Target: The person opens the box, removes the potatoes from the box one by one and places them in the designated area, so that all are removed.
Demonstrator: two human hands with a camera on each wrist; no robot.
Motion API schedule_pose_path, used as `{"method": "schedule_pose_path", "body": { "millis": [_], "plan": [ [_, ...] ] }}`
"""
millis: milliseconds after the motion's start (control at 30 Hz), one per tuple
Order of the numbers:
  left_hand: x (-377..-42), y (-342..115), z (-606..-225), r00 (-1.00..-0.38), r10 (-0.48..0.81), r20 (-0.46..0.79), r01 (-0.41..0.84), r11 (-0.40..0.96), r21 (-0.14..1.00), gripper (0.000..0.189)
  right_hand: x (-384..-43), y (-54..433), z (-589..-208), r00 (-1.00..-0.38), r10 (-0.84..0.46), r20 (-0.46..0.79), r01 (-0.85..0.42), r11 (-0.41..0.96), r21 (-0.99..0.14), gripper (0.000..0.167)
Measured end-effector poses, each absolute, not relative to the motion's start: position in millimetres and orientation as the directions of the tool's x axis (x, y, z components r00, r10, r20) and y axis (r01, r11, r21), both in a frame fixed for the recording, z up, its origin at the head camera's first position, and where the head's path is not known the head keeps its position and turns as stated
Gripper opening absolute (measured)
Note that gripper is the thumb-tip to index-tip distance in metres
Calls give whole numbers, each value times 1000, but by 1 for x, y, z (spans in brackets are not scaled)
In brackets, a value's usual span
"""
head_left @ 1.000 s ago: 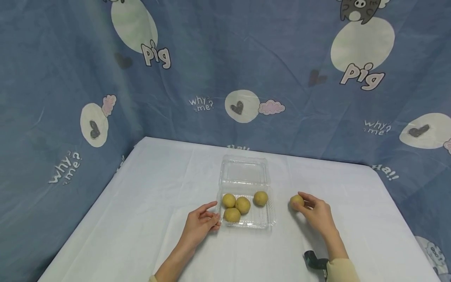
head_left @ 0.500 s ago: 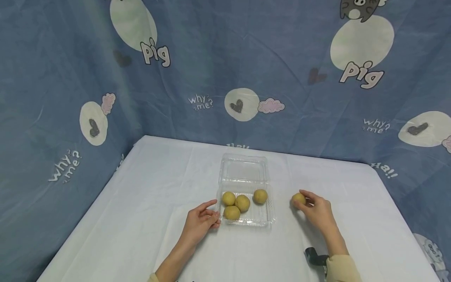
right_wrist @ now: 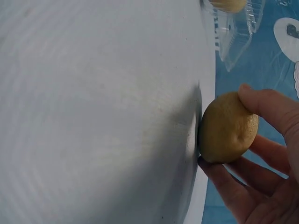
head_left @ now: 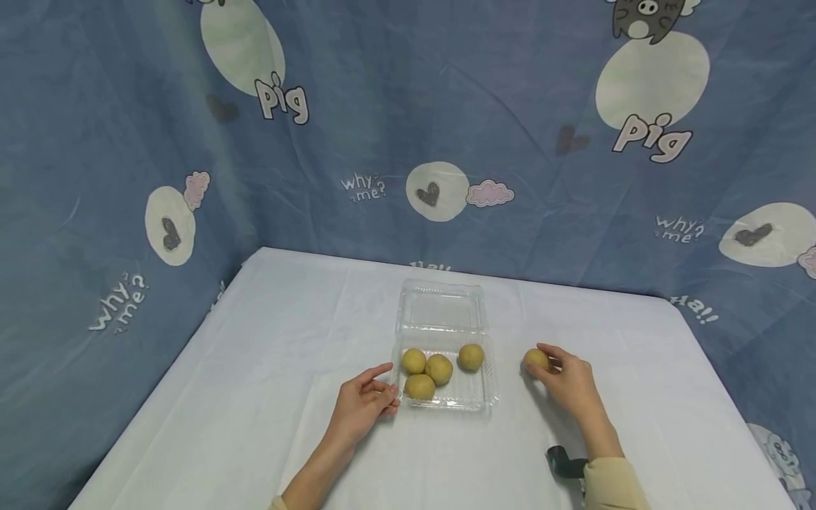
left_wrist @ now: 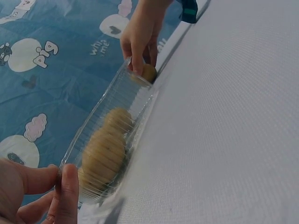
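Observation:
A clear plastic clamshell container (head_left: 462,397) lies with its lid (head_left: 442,309) folded back on the white table. Several yellowish-brown potatoes sit inside, three clustered at the left and a single potato (head_left: 471,357) at the right. My left hand (head_left: 360,407) is at the container's left side; in the left wrist view, thumb and finger pinch its rim (left_wrist: 96,112). To the right of the container, my right hand (head_left: 570,386) grips another potato (right_wrist: 226,128) between thumb and fingers. That potato is at the table surface; whether it bears on it I cannot tell.
The white cloth-covered table (head_left: 255,368) extends around the container. Behind it and at the sides hangs a blue printed curtain (head_left: 357,142). A dark green object (head_left: 564,462), probably part of the wrist camera mount, sits beside the right wrist.
My right hand, holding the potato, has shifted very slightly to the left. The left hand and the container have stayed in place.

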State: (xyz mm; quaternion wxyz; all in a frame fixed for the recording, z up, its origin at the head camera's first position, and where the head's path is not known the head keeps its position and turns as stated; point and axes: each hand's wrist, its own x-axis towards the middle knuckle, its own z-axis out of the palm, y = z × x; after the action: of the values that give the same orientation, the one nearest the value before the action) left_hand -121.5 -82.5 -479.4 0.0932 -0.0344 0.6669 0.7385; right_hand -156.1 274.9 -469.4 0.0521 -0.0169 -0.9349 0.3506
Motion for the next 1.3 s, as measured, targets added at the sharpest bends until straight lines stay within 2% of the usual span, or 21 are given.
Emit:
{"method": "schedule_pose_path", "body": {
  "millis": [367, 833, 1067, 1300],
  "plan": [
    [-122, -81, -479, -981, 89, -173, -182, -105, 978, 48, -156, 279, -471, -987, 81, 140, -31, 758, -652, 49],
    [-121, -82, -479, -983, 91, -159, -168, -105, 980, 47, -156, 280, -470, -989, 69, 131, -35, 754, -656, 49],
    [-121, -82, -479, -981, 94, -169, -178, -99, 979, 49, -154, 279, -470, -993, 73, 98, -9, 757, -653, 52],
    [-121, -82, -479, -981, 90, -172, -181, -99, 978, 49, -149, 282, -469, -990, 77, 117, -15, 771, -636, 57]
  ]
}}
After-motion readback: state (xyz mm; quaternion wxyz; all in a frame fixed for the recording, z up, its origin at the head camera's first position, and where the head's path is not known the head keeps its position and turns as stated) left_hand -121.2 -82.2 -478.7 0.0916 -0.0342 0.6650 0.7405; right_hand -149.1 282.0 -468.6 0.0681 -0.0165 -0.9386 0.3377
